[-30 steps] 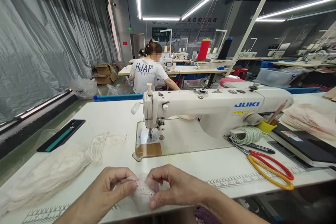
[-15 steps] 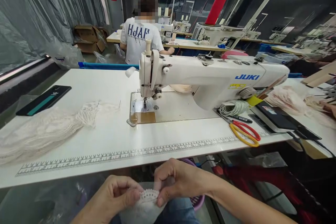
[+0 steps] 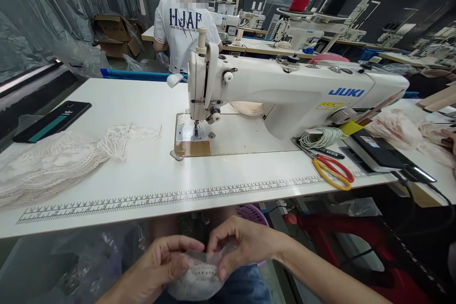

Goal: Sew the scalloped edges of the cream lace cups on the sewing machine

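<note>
A small piece of white fabric with a scalloped lace edge (image 3: 199, 282) is held over my lap, below the table's front edge. My left hand (image 3: 166, 266) pinches its left side between thumb and fingers. On the right, my right hand (image 3: 237, 249) grips the other end, with sheer material bunched under the fingers. The lace edge spans between both thumbs. Beyond the hands, a white sewing machine (image 3: 285, 80) stands on the table. A pile of cream lace fabric (image 3: 53, 166) lies at the table's left.
Red and yellow scissors (image 3: 333, 171), a coil of cord (image 3: 320, 137) and a black box (image 3: 372, 152) lie right of the machine. A ruler scale (image 3: 171, 199) runs along the table's front. A person in a white shirt (image 3: 185, 28) is beyond the table.
The lace edge has tipped and lowered slightly between my hands, and my left fingers have straightened somewhat. The camera view has tilted down a little.
</note>
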Tool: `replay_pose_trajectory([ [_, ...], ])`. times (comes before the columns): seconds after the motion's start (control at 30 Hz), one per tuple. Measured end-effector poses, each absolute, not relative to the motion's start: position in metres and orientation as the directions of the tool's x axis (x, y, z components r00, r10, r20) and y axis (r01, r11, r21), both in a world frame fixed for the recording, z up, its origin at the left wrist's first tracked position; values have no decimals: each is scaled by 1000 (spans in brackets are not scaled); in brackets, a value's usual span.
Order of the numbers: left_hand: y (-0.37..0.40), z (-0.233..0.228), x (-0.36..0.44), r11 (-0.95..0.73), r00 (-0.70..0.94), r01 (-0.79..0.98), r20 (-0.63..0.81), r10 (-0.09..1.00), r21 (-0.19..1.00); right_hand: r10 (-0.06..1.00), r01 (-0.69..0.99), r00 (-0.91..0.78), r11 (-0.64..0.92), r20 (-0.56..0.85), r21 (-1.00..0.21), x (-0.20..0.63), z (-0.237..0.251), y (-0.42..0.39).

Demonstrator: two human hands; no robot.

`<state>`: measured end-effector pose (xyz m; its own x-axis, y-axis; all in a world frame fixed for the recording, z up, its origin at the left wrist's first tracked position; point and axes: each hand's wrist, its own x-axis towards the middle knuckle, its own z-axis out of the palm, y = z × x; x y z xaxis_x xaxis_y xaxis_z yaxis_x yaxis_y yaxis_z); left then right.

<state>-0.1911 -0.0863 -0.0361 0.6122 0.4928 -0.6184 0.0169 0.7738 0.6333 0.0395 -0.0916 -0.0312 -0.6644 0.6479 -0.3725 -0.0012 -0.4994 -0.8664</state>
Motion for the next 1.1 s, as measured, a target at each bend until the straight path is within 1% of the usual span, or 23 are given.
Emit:
replay_pose_trajectory([
  [0.07,-86,-39,-190,791,629,-3,-613,477,612,653,-15,-660,-507,-373,-862,38,-34,-92],
  [0.2,-87,-42,-191,805,603,-8,-639,477,593,680,-61,-666,-461,-309,-885,42,-39,-92],
  [0.3,-85,-42,-193,779,562,34,-657,503,626,682,-81,-666,-469,-302,-879,49,-44,-93],
  [0.4,-83,-39,-193,748,587,70,-634,503,660,665,-59,-668,-495,-334,-867,52,-48,-94],
  [0.5,-81,-35,-188,739,600,83,-626,499,668,646,-14,-672,-500,-362,-866,48,-51,-94],
  [0.63,-80,-32,-184,735,586,46,-615,529,676,677,-32,-668,-440,-308,-898,41,-51,-93],
  [0.73,-79,-37,-184,720,631,41,-576,519,693,698,-52,-651,-434,-299,-899,41,-52,-92],
  [0.83,-79,-43,-185,698,682,72,-546,486,712,707,-41,-632,-439,-317,-898,43,-54,-92],
  [0.9,-80,-47,-185,697,681,86,-553,480,712,698,-29,-628,-464,-344,-886,44,-56,-94],
  [1.0,-83,-52,-184,673,672,84,-540,506,735,675,20,-625,-490,-393,-872,43,-57,-97],
  [1.1,-84,-54,-183,645,677,78,-515,526,760,682,33,-614,-480,-396,-877,39,-56,-98],
])
